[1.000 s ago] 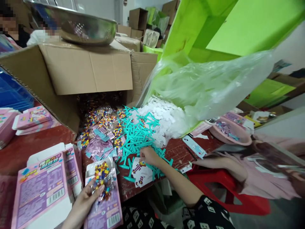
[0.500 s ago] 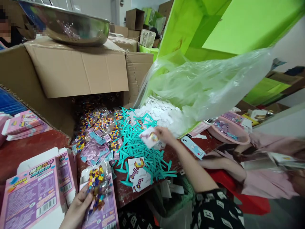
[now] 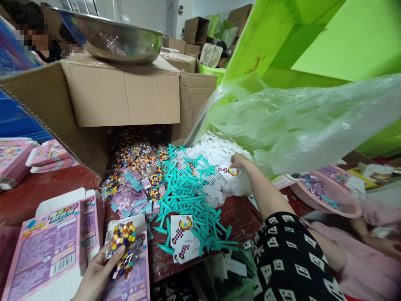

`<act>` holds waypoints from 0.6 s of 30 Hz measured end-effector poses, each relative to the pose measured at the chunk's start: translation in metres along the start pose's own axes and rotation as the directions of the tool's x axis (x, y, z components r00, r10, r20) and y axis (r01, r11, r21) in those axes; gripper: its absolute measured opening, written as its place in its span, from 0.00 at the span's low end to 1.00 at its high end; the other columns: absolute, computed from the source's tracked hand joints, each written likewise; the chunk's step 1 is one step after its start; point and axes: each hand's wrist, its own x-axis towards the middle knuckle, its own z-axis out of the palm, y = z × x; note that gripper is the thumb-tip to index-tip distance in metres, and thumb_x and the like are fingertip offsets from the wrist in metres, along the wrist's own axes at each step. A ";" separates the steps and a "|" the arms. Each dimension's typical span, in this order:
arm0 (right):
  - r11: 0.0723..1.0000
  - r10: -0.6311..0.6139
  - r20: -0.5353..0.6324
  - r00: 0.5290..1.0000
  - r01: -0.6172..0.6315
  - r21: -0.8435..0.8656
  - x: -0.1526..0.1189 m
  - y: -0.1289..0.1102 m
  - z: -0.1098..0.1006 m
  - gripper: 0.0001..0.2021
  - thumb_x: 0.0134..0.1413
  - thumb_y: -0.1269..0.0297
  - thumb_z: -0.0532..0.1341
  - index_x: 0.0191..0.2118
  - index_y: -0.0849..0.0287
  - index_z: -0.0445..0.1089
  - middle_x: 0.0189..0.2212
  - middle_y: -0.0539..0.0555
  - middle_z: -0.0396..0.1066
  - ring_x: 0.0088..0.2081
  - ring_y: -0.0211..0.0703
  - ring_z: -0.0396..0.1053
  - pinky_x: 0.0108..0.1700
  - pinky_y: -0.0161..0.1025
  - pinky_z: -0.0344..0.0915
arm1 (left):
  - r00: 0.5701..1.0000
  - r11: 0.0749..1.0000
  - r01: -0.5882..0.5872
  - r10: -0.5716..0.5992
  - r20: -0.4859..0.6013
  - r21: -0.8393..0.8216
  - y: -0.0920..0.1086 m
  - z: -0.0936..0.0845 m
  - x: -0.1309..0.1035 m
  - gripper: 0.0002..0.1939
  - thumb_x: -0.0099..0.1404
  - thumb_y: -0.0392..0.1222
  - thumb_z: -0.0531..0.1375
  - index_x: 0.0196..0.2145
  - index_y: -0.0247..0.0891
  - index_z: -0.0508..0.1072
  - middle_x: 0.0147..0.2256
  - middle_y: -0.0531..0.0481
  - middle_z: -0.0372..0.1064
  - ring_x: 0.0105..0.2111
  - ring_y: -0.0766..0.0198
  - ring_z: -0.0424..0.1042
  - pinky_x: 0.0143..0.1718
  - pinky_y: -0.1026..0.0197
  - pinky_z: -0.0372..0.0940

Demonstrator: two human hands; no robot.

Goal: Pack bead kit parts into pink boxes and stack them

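Note:
My left hand (image 3: 102,267) pinches a clear bag of small coloured blocks (image 3: 125,246) above a purple and pink box (image 3: 138,280). My right hand (image 3: 240,162) reaches to the white pieces (image 3: 216,144) and grips a white card (image 3: 228,170) with a pixel picture. Between my hands spreads a heap of teal plastic sticks (image 3: 184,196), with pixel-picture cards (image 3: 184,238) at its front edge. Left of the heap lie small purple and blue packets (image 3: 131,196) and bags of coloured blocks (image 3: 138,161).
A cardboard box (image 3: 125,96) with a metal bowl (image 3: 125,44) on top stands behind. Flat boxes (image 3: 46,246) lie at left. Clear plastic sheeting (image 3: 282,121) hangs at right, near a pink basin (image 3: 326,196) and another person's arm (image 3: 363,234).
My right hand has moved away from the teal sticks toward the white pieces, with the card in it. My left hand still holds the bag. The view has shifted slightly.

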 end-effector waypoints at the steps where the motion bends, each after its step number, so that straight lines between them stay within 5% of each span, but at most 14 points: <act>1: 1.000 0.001 0.000 1.000 -0.001 0.011 -0.001 0.000 0.001 0.13 0.44 0.65 0.73 0.35 0.63 0.74 0.34 0.54 0.75 0.36 0.41 0.73 0.39 0.37 0.70 | 1.000 1.000 -0.004 0.004 0.010 0.016 0.002 0.002 0.001 0.33 0.41 0.61 0.74 0.41 0.38 0.77 0.33 0.47 0.80 0.29 0.55 0.77 0.31 0.61 0.71; 4: 0.997 0.023 -0.021 1.000 -0.022 0.069 -0.006 -0.004 0.006 0.20 0.27 0.70 0.77 0.32 0.62 0.74 0.30 0.52 0.76 0.34 0.45 0.74 0.35 0.36 0.68 | 0.999 1.000 -0.012 0.011 0.034 0.021 0.004 0.010 0.002 0.32 0.43 0.62 0.73 0.41 0.38 0.77 0.32 0.49 0.80 0.27 0.57 0.76 0.31 0.61 0.71; 7: 0.989 0.063 -0.092 0.994 -0.049 0.141 -0.015 -0.008 0.001 0.20 0.23 0.72 0.77 0.29 0.62 0.73 0.28 0.52 0.76 0.36 0.50 0.74 0.39 0.40 0.69 | 0.999 1.000 -0.017 0.018 0.051 -0.024 0.002 0.012 0.001 0.31 0.44 0.60 0.74 0.41 0.39 0.78 0.32 0.50 0.79 0.28 0.60 0.75 0.34 0.62 0.70; 9: 0.980 0.081 -0.174 0.981 -0.046 0.195 -0.023 -0.010 -0.013 0.17 0.28 0.73 0.75 0.29 0.62 0.71 0.30 0.56 0.76 0.40 0.55 0.74 0.43 0.44 0.68 | 0.996 0.998 -0.017 0.022 0.091 -0.062 0.001 0.009 0.001 0.29 0.44 0.58 0.74 0.39 0.37 0.79 0.31 0.48 0.79 0.26 0.61 0.74 0.31 0.62 0.68; 12: 0.929 0.097 -0.378 0.921 0.052 0.366 -0.044 -0.023 -0.035 0.10 0.48 0.67 0.67 0.37 0.63 0.70 0.40 0.63 0.75 0.48 0.56 0.71 0.48 0.46 0.66 | 0.981 0.981 -0.014 0.051 0.185 -0.194 0.003 0.001 0.003 0.28 0.42 0.58 0.75 0.37 0.38 0.80 0.30 0.46 0.78 0.26 0.58 0.74 0.26 0.61 0.66; 15: 0.670 0.058 -0.526 0.849 0.358 0.651 -0.092 -0.076 -0.027 0.12 0.56 0.62 0.61 0.44 0.62 0.66 0.43 0.63 0.75 0.46 0.50 0.71 0.46 0.44 0.68 | 0.937 0.939 -0.090 0.193 0.291 -0.332 0.012 0.006 0.014 0.37 0.38 0.59 0.76 0.45 0.41 0.79 0.35 0.43 0.78 0.33 0.52 0.75 0.30 0.58 0.69; 18: 0.499 -0.210 -0.461 0.862 0.500 0.708 -0.164 -0.163 0.029 0.18 0.41 0.58 0.72 0.39 0.58 0.70 0.33 0.54 0.78 0.33 0.45 0.74 0.35 0.39 0.72 | 0.885 0.935 -0.144 0.268 0.380 -0.325 0.023 0.027 0.030 0.40 0.38 0.55 0.77 0.49 0.39 0.76 0.38 0.42 0.77 0.34 0.53 0.75 0.33 0.59 0.70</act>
